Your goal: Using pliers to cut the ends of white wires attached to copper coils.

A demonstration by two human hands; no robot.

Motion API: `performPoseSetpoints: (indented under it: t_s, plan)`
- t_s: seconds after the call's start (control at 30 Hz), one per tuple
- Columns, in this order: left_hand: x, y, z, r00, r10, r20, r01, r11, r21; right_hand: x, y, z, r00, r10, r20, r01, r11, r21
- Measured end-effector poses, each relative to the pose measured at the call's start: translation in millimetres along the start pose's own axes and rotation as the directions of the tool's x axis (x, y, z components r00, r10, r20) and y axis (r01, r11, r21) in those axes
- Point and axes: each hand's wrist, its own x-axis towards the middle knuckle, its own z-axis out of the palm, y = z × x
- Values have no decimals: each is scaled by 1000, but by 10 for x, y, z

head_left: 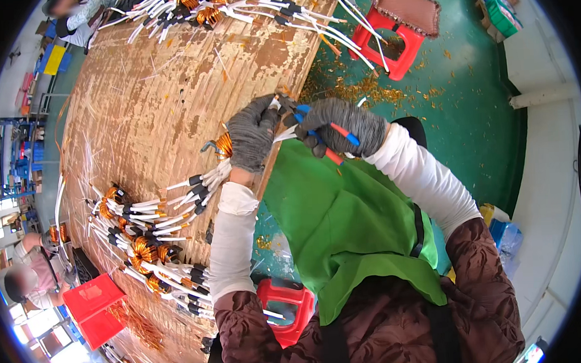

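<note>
Pliers with blue-and-red handles (pixel 347 135) sit inside closed right grey-gloved hand (pixel 340 126); left grey-gloved hand (pixel 253 136) pinches white-sleeved wires (pixel 286 135) beside orange copper coil (pixel 224 145), near wooden counter (pixel 169 76) edge. Holding wires steady close to tool should help.

From my end of the feed I can read no words, labels, brands, numbers or signs. I can make out no lettering on the blue-and-red handles (pixel 345 135) of the hand tool. The green package (pixel 504 18) at the upper right sits too near the bent rim for me to tell any print on it, and the yellow panel (pixel 55 60) at the far left is too small for me to read.
</note>
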Motion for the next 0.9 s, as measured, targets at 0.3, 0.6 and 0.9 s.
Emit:
performPoseSetpoints:
  t_s: [0.3,0.6,0.9]
  plan:
    - [55,218,-24,988,-73,135,43,976,214,-81,56,47,941,-321,-105,197,774,-602]
    - [39,290,28,984,-130,122,90,953,289,-257,34,-685,742,-494,-453,572,819,42]
    - [-36,126,42,999,45,-12,-43,994,102,258,350,-82,981,-190,36,149,863,483]
